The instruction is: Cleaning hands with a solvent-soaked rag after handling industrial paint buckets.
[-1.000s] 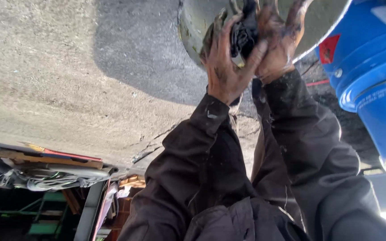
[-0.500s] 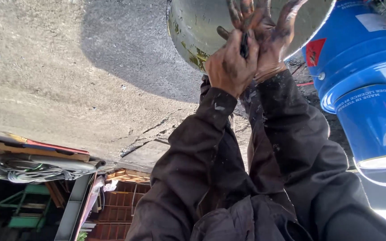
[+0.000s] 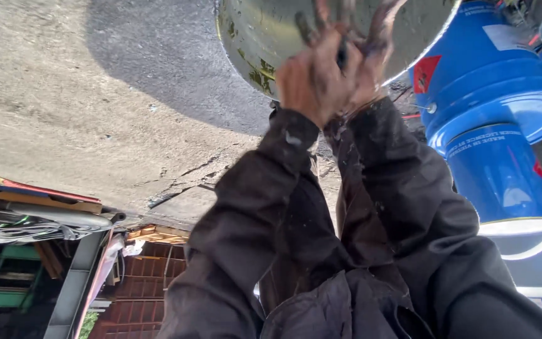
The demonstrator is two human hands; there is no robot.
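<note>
1. Cracked, sunlit concrete ground (image 3: 64, 94) fills the left half of the head view, with a rounded shadow lying across it near 11 o'clock.
2. One metal basin (image 3: 252, 37) sits at 12 o'clock, cut off by the upper edge; its surface is shiny and silvery, with greenish-yellow stains along the rim nearest the wrists.
3. Two hands meet over the basin, pressed close together. The left hand (image 3: 312, 78) shows its back, tanned and smeared with dark grime, the fingers curled around something small and black (image 3: 342, 55); what that thing is cannot be told.
4. The right hand (image 3: 368, 59) lies just beside the left at 1 o'clock, touching it, with blackened fingers (image 3: 384, 19) spread upward against the basin's surface. Whether it clamps anything cannot be told.
5. Two dark sleeves (image 3: 265, 207) run from the wrists down toward 6 o'clock, speckled with pale flecks.
6. Two blue plastic drums (image 3: 497, 163) appear stacked at 3 o'clock, just beside the basin; the lower one has a white handle at its rim.
7. At 8 o'clock lie a bundle of cables (image 3: 26, 229), a green frame (image 3: 7, 276) and a brick wall (image 3: 152, 282).
</note>
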